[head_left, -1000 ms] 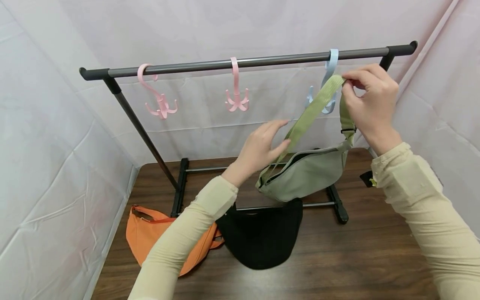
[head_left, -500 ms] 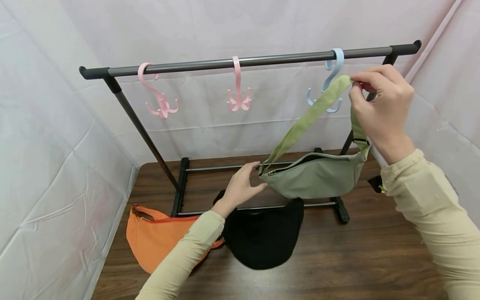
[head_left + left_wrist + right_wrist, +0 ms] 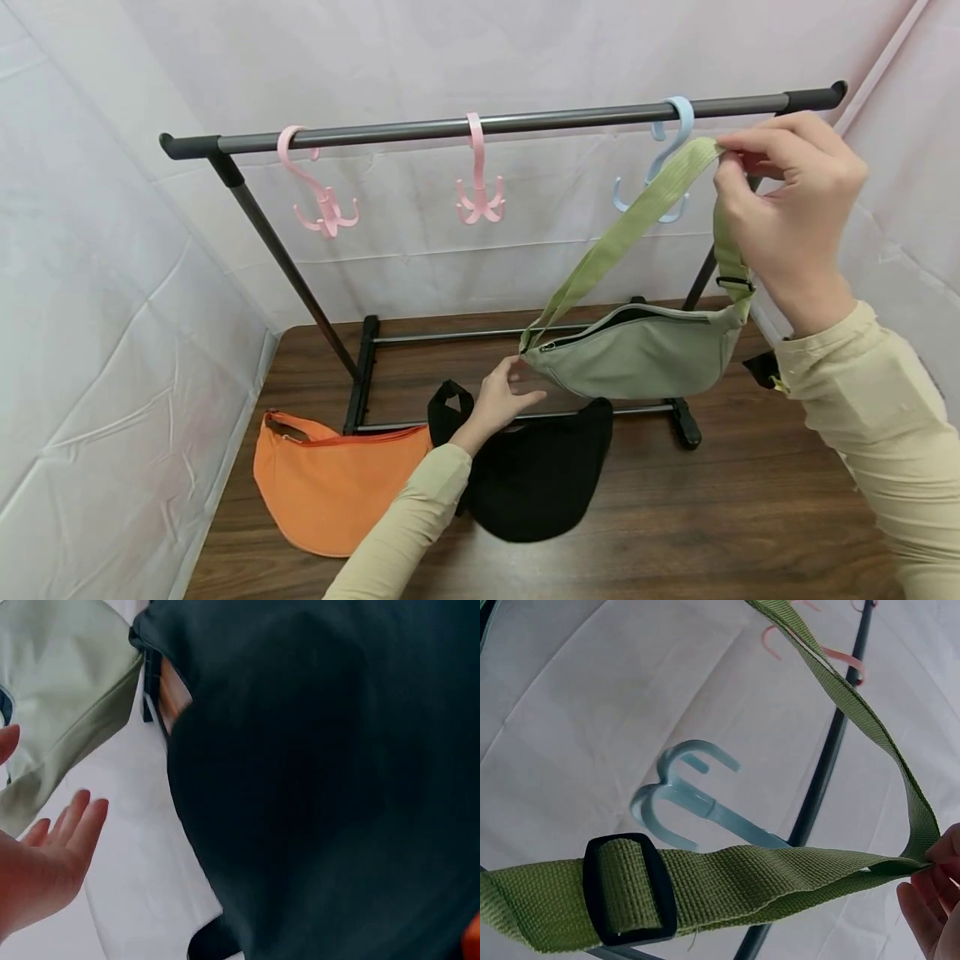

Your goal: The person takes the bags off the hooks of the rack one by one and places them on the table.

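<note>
My right hand [image 3: 802,196] pinches the top of a light green strap [image 3: 633,221] between thumb and fingers. From that strap hangs a sage green crossbody bag [image 3: 652,354], held up in the air with its zip partly undone. A black strap buckle [image 3: 630,889] shows in the right wrist view. Just below the bag's left end is my left hand [image 3: 495,404], its fingers extended and thumb apart; whether a fingertip touches the bag I cannot tell. A light blue hook [image 3: 660,167] hangs on the rail behind the strap, apart from it.
Two pink hooks, a left one [image 3: 324,200] and a middle one [image 3: 480,187], hang from the dark metal rail [image 3: 562,122]. An orange bag [image 3: 337,487] and a black bag [image 3: 536,475] lie on the wooden table [image 3: 712,533]. A small black item [image 3: 763,369] lies at right.
The right hand has moved right and slightly up, carrying the green bag along, so the blue hook shows more. The left hand has dropped down and left from the strap to beneath the bag's left end.
</note>
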